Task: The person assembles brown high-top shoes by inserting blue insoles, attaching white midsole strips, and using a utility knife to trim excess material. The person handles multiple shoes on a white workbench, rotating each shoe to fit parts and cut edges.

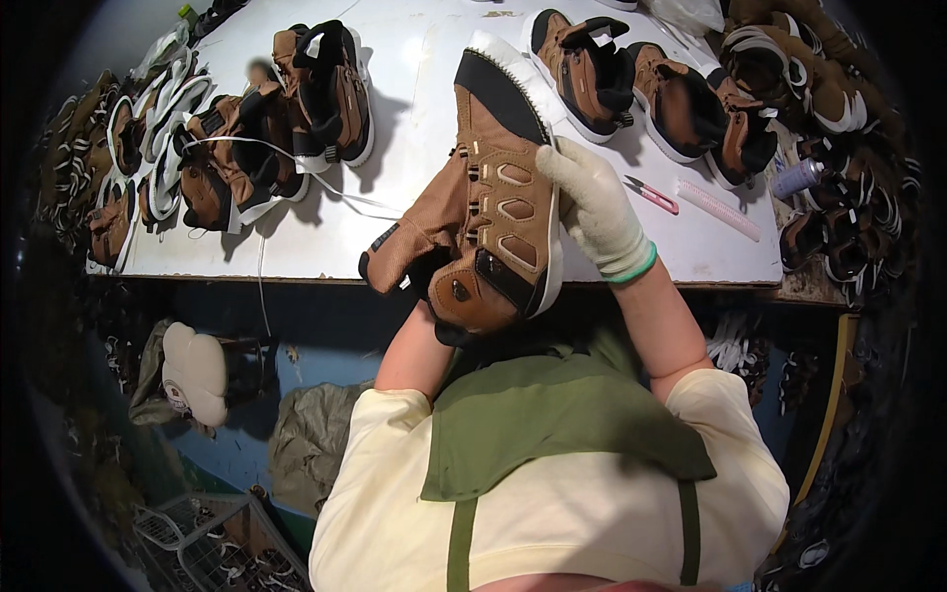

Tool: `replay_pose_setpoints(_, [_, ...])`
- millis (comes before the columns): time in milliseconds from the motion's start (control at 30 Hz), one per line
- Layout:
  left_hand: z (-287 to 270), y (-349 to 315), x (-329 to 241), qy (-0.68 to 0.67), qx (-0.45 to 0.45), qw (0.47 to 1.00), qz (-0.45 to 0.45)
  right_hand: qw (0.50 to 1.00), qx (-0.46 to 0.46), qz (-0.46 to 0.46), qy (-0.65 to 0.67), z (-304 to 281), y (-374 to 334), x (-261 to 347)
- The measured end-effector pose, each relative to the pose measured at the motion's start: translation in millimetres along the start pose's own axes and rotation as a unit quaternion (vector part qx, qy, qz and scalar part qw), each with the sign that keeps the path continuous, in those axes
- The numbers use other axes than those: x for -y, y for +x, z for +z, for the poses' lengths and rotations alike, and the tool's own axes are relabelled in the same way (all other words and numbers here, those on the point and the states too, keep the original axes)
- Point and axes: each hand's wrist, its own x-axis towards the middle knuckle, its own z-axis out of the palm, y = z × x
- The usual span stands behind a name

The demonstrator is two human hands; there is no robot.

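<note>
A brown and black high-top shoe (508,212) with a pale sole is held up over the table's front edge, its toe pointing away from me and its side turned up. White stitching runs along the toe edge. My right hand (600,212), in a white knit glove with a green cuff, is closed on the sole side, its thumb near the laces' side panel. My left forearm (406,353) goes up behind the shoe's heel; the shoe hides that hand and its fingers. A white cord (357,197) lies on the table between the held shoe and the shoes at left.
On the white table (424,89), similar shoes stand at left (326,94) and far right (582,79). A pink-handled cutter (655,196) and a pink translucent strip (718,209) lie right. A spray can (797,179) and piled shoes flank it. Below left are a stool (192,370) and wire basket (202,533).
</note>
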Motion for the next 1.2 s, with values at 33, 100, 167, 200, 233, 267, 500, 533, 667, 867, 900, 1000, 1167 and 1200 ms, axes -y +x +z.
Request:
replay_pose_setpoints(33, [-6, 3, 1, -0.038, 0.011, 0.999, 0.011, 1.000, 0.004, -0.001, -0.005, -2, 1, 0])
replay_pose_setpoints(100, [-10, 6, 5, 0.000, 0.017, 0.999, 0.032, 1.000, 0.006, -0.005, -0.003, -2, 2, 0])
replay_pose_setpoints(167, [-11, 9, 6, -0.010, 0.027, 0.999, 0.043, 1.000, 0.002, -0.010, 0.012, 0, 2, 1])
replay_pose_setpoints(200, [-10, 10, 6, -0.025, 0.034, 0.998, 0.048, 1.000, 0.001, -0.007, 0.017, -1, 2, 0])
replay_pose_setpoints(233, [-9, 10, 5, -0.043, 0.043, 0.997, 0.053, 1.000, 0.002, -0.003, 0.021, -3, 3, -2])
replay_pose_setpoints(267, [-8, 11, 5, -0.070, 0.054, 0.994, 0.057, 1.000, 0.002, 0.000, 0.026, -3, 4, -3])
replay_pose_setpoints(500, [-4, 15, 1, -0.284, 0.175, 0.939, 0.078, 0.997, -0.024, -0.020, -0.064, -1, 7, -5])
replay_pose_setpoints(533, [-5, 17, 0, -0.304, 0.197, 0.928, 0.084, 0.994, -0.031, -0.025, -0.103, -2, 8, -6])
replay_pose_setpoints(667, [-8, 23, -5, -0.251, 0.157, 0.947, 0.122, 0.983, -0.073, -0.048, -0.163, 9, -3, 0])
replay_pose_setpoints(867, [-5, 29, -15, 0.142, 0.016, 0.966, 0.217, 0.987, -0.055, -0.031, -0.148, 3, -14, -12])
replay_pose_setpoints(900, [-5, 29, -18, 0.201, 0.003, 0.953, 0.226, 0.984, -0.058, -0.039, -0.163, 3, -15, -15])
replay_pose_setpoints(1000, [-4, 31, -22, 0.223, 0.009, 0.950, 0.219, 0.977, -0.056, -0.057, -0.198, 6, -16, -25])
replay_pose_setpoints(1167, [-11, 31, -18, -0.118, 0.085, 0.975, 0.168, 0.976, -0.045, -0.049, -0.206, 9, -15, -39])
replay_pose_setpoints(1200, [-19, 33, -14, -0.211, 0.111, 0.958, 0.157, 0.973, -0.047, -0.057, -0.219, 9, -14, -42])
